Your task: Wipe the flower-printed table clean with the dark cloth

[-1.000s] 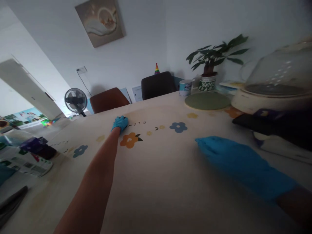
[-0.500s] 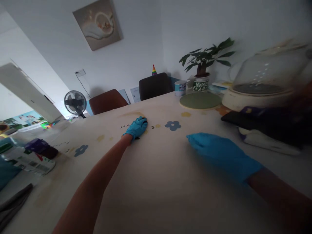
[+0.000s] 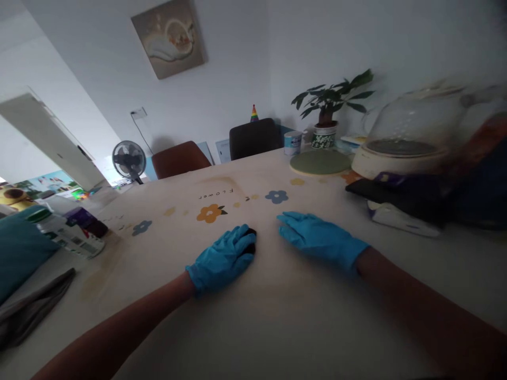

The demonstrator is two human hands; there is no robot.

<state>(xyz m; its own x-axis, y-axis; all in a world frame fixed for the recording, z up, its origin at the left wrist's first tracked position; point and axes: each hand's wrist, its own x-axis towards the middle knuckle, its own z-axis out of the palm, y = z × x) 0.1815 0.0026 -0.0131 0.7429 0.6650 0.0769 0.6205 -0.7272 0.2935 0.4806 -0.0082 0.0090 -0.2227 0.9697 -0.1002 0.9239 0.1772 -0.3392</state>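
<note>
Two hands in blue gloves at the table (image 3: 253,327), both near the middle of the view. Left hand (image 3: 224,256): palm down, fingers bent over and gripping a small dark pad (image 3: 251,248), mostly covered by the glove; its exact form cannot be told. Pad located on the tabletop, at the fingertips, nearer the person than the printed orange flower (image 3: 209,213). Right hand (image 3: 322,237): just across from the pad, apart from it; fingers stretched forward, slightly parted. Whether it touches the surface cannot be told. Printed blue flower (image 3: 276,197) lies just beyond its fingertips.

Surface: pale, brownish smear (image 3: 222,182) behind the printed word "Flower".

Left side: green-capped bottle (image 3: 67,232), tilted in view, purple pack (image 3: 85,220) just beside it; dark grey cloth (image 3: 34,311) nearer the person.

Right side: black flat item (image 3: 368,191) overlapping a white item (image 3: 404,219); behind these, a glass vessel on a cream base (image 3: 388,161). Round green mat (image 3: 320,162) farther back, with blue-and-white can (image 3: 292,143) and potted plant (image 3: 324,138) behind it.

Beyond the far edge: brown chair (image 3: 180,159), dark chair (image 3: 255,139), fan (image 3: 129,158).
</note>
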